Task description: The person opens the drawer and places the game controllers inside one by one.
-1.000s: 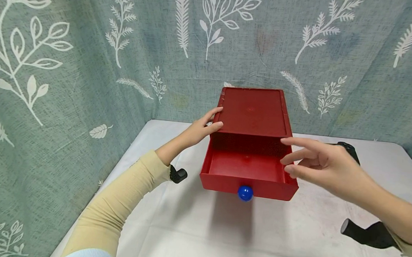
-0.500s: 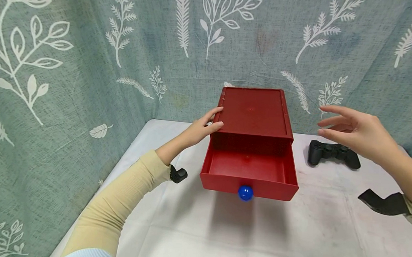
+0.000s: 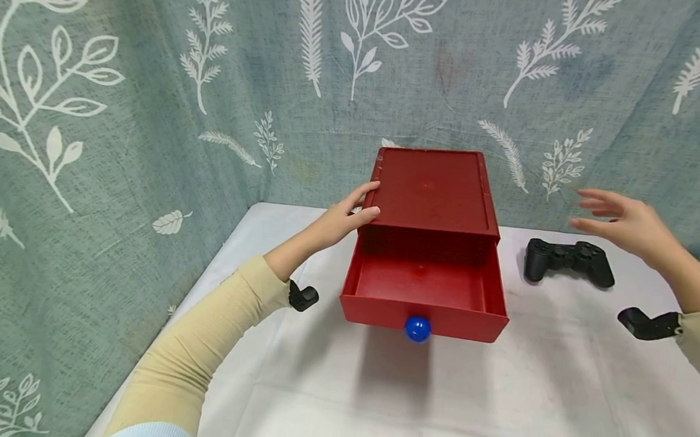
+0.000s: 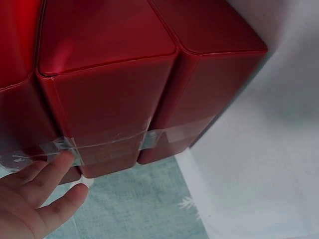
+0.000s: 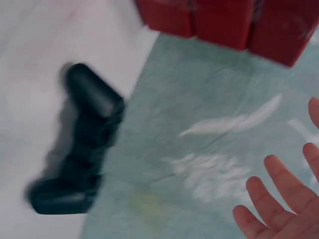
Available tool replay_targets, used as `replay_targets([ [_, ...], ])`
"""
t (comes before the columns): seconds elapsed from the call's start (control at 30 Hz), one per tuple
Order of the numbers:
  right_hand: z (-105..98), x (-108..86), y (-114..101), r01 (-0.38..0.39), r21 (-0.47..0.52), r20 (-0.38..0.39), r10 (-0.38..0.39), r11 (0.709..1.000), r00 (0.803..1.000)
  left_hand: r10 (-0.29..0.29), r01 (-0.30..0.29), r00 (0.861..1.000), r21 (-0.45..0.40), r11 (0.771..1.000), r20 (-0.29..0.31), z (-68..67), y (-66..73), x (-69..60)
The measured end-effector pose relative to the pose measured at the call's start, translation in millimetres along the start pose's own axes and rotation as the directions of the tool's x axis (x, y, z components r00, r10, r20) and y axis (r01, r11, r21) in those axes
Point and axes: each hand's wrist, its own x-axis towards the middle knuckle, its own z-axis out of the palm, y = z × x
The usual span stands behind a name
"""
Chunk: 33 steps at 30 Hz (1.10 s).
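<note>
A red drawer unit (image 3: 430, 190) stands in the middle with its top drawer (image 3: 374, 311) pulled out; nothing is visible inside that drawer. A round blue knob (image 3: 418, 329) sits on the drawer's front. My left hand (image 3: 339, 223) rests against the unit's upper left side, fingers spread and fairly straight. Clear tape (image 4: 99, 147) runs along the unit's side in the left wrist view, close to those fingers (image 4: 62, 162). Off to the right, my right hand (image 3: 629, 225) is raised with loosely bent fingers and holds nothing. Below and left of it lies a black game controller (image 3: 569, 260).
A white cloth (image 3: 291, 389) covers the table. Grey-green curtains (image 3: 264, 53) with white leaf prints hang behind and along the left side. Black wrist-camera mounts (image 3: 650, 325) stick out near the cuffs.
My right hand has moved away from the drawer's right side, out to the right, uncovering the controller. The left hand, drawer and unit stay where they were.
</note>
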Motion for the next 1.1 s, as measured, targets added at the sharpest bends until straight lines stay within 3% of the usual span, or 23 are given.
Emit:
replay_targets([
  [0.07,2.5,3.9,10.7,-0.032,0.012,0.008,0.032,0.999,0.999,-0.002,0.002,1.000,-0.004,1.000,0.007,-0.6,0.1,0.2],
  [0.3,13.0,14.6,44.1,-0.111,0.029,0.038,0.110,0.993,0.993,-0.017,0.017,1.000,-0.012,1.000,0.026,-2.1,32.4,-17.4],
  [0.5,24.0,18.2,70.2,-0.150,0.108,0.045,0.146,0.983,0.988,-0.011,0.012,0.999,-0.028,1.000,0.033,-1.9,31.2,-17.7],
  [0.9,50.9,17.4,116.1,-0.219,0.154,0.021,0.218,0.964,0.976,-0.012,0.012,1.000,-0.016,1.000,0.029,-1.7,30.5,-16.9],
  [1.1,60.6,16.9,123.7,-0.231,0.212,0.066,0.222,0.950,0.973,-0.007,0.007,1.000,-0.009,1.000,0.018,-0.7,8.5,-3.3],
])
